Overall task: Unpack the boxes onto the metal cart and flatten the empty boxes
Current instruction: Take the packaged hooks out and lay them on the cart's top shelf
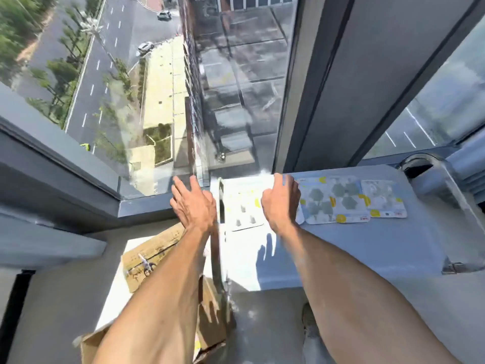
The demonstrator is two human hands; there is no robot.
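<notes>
The metal cart (pixel 367 248) stands by the window, its flat top in bright sun on the left side. Flat blister packs lie on it: one sunlit pack (pixel 242 208) between my hands, a blue-and-yellow pack (pixel 333 200) to the right, and a smaller one (pixel 383 198) beyond that. My right hand (pixel 282 200) rests at the far edge of the packs with fingers curled over them. My left hand (pixel 193 203) hangs with fingers spread just left of the cart's edge, holding nothing. Below my left arm a cardboard box (pixel 210 319) sits on the floor, with a flattened cardboard piece (pixel 154 253) beyond it.
A floor-to-ceiling window (pixel 157 101) looks down on a street directly ahead, with a dark frame post (pixel 328 88) behind the cart. The cart's curved handle (pixel 441 174) rises at its right end. My shoe (pixel 311 327) shows on the floor.
</notes>
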